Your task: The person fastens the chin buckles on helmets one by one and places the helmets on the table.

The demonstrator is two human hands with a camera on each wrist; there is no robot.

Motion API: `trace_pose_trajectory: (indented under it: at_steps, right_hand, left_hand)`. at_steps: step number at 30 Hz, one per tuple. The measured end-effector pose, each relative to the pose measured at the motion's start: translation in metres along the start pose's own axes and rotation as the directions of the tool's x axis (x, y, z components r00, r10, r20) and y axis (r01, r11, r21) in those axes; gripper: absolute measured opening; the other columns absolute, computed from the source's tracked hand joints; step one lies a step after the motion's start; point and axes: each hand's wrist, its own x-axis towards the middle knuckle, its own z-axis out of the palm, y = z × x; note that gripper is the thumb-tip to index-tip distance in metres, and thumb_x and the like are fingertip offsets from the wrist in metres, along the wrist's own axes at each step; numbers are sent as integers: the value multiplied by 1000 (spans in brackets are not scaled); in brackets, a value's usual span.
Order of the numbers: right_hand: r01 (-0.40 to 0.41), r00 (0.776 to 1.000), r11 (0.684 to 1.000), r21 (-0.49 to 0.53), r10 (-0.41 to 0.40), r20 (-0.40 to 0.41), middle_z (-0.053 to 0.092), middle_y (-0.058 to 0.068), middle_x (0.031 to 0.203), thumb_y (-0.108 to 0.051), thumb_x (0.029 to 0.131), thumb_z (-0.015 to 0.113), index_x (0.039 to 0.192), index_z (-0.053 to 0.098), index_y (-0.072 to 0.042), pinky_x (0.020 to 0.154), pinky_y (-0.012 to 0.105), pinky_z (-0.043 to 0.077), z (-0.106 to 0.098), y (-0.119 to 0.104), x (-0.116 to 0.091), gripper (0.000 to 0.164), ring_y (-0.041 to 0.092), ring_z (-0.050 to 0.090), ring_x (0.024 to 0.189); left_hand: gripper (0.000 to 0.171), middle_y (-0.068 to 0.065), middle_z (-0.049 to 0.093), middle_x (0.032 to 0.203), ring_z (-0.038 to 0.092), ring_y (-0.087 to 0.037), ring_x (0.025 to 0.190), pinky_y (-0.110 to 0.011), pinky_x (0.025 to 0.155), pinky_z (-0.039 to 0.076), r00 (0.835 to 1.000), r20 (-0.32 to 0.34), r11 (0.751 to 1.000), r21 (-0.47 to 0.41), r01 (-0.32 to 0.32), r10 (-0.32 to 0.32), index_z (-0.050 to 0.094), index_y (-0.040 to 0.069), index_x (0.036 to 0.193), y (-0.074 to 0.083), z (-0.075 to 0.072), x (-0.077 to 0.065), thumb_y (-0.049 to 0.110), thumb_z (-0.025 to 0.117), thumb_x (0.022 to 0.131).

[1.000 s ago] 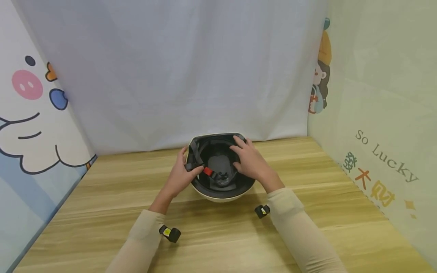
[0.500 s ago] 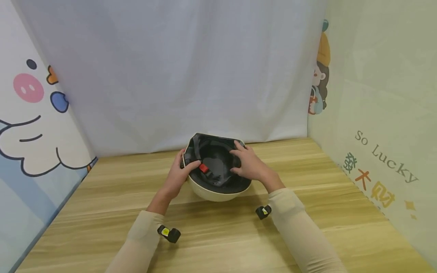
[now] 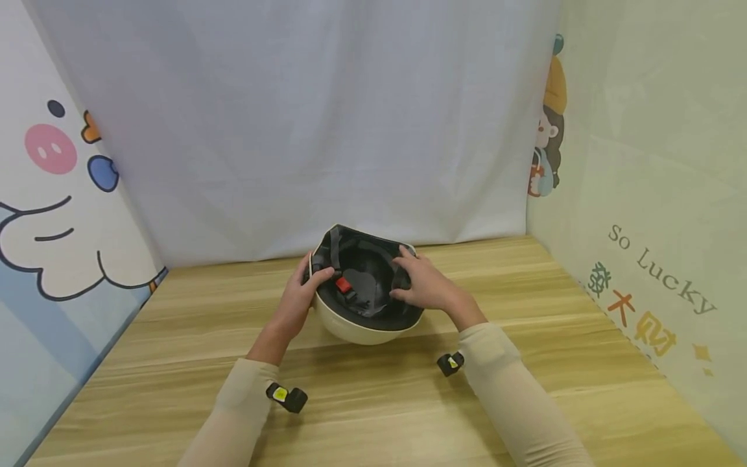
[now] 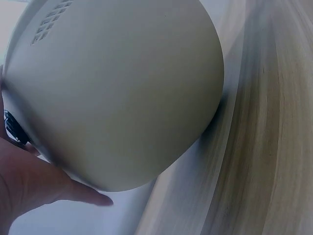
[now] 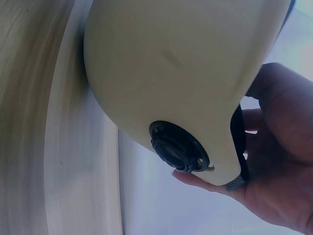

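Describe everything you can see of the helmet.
The helmet has a smooth cream shell, plastic-looking, with a black interior, a dark strap and a red buckle. A grid pattern marks one side; a round black fitting sits on another. It is tilted, opening upward, seemingly touching the wood-look table. The left hand grips one rim; the right hand holds the opposite edge.

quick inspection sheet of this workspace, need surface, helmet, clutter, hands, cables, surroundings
Surface: wood-grain table
Helmet: cream shell, black inside, opening up, tilted
Strap: black, with red buckle, inside the helmet
Clutter: nothing seen
Left hand: grips the left rim, thumb over it
Right hand: holds the right rim, fingers on both sides
Cables: nothing seen
Surroundings: pale curtain behind, cartoon panel left, lettered wall right
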Motion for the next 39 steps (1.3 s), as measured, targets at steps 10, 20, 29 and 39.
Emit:
trace_pose_trajectory:
  at_steps: [10,20,29,39]
  right_hand:
    - [40,996,997,61,-45,80,-7,28,148,-43,74,77,143,26,5,105,47,22,5,9,-1,98,40,12,135]
    - [100,987,995,19,-101,124,-17,11,152,-43,75,76,149,18,-6,104,45,25,6,12,0,100,35,10,137]
    - [59,982,998,22,-62,176,-18,24,148,-42,82,68,146,19,2,102,42,29,13,9,-2,92,38,24,132]
    - [13,984,999,31,-18,179,-15,25,149,-44,80,70,145,22,1,101,42,31,16,10,-2,92,37,23,133]
  left_hand:
    - [67,-1,19,149,21,-16,132,-42,104,22,997,75,999,28,-37,35,18,29,149,0,-2,0,45,50,93]
    - [64,1,25,148,20,-13,133,-39,106,17,996,23,989,122,-89,87,23,25,148,2,0,0,47,48,93]
    - [58,-6,21,148,15,-16,134,-44,106,11,997,32,992,103,-80,77,21,10,147,-7,0,5,42,30,99]
    - [57,-5,13,148,17,-25,131,-63,91,26,991,115,980,-179,87,-67,13,24,147,-14,0,5,42,35,97]
